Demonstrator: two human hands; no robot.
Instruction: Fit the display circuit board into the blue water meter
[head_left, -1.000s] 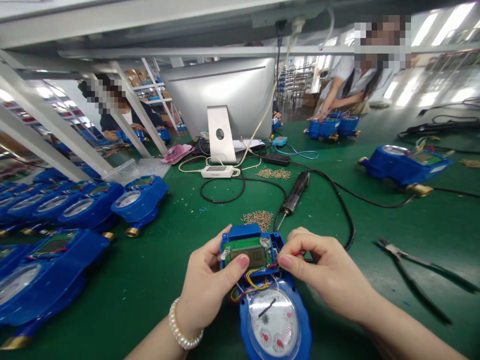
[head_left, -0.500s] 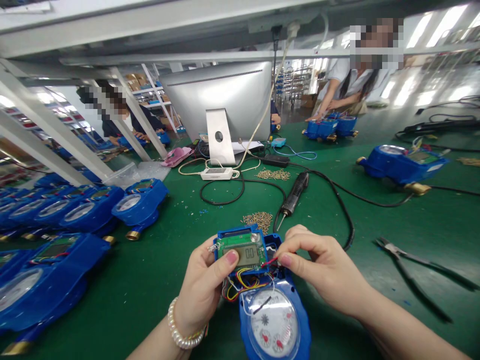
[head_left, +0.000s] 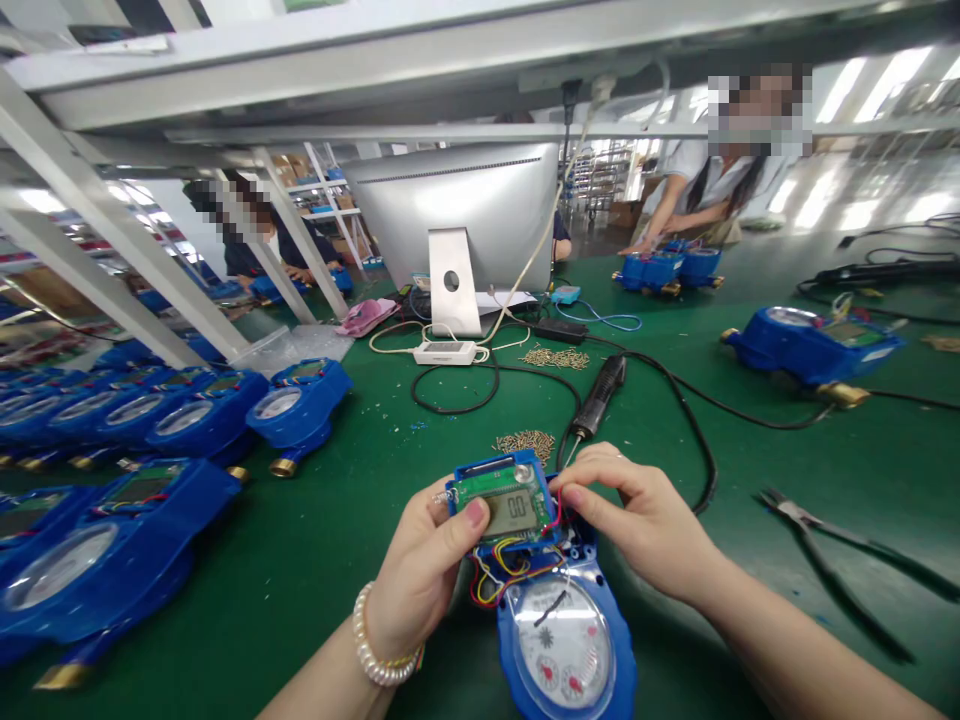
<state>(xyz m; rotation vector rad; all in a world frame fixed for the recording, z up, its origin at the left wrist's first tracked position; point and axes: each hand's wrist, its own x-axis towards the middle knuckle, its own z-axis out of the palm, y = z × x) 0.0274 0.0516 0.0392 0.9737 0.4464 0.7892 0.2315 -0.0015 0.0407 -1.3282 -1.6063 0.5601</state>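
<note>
OK, left hand (head_left: 424,550) has the LCD circuit board (head_left: 517,515) in its blue frame, thumb on the screen. Display looks like 0.0 from where I stand. Right hand (head_left: 634,515) is narrow: thumb and index pinched on a red wire (head_left: 558,513) at the board's right edge. Board is held tilted over the far end of the blue water meter (head_left: 566,650), near centre of the green counter (head_left: 382,510). Yellow wires (head_left: 504,550) loop between the two. Dial faces up.

Beyond the hands: near screw pile (head_left: 525,443), electric screwdriver (head_left: 601,395) right of it, bit pointing near, then far screw pile (head_left: 555,357). Diagonal cutters (head_left: 796,512) lie right of the right hand, handles spread toward near right. Rows of meters (head_left: 184,415) on the left, single meter (head_left: 806,345) far right. Silver monitor (head_left: 457,205) far side, back toward us. Co-worker (head_left: 694,185) in a white top, far right, leaning over two meters (head_left: 651,270).
</note>
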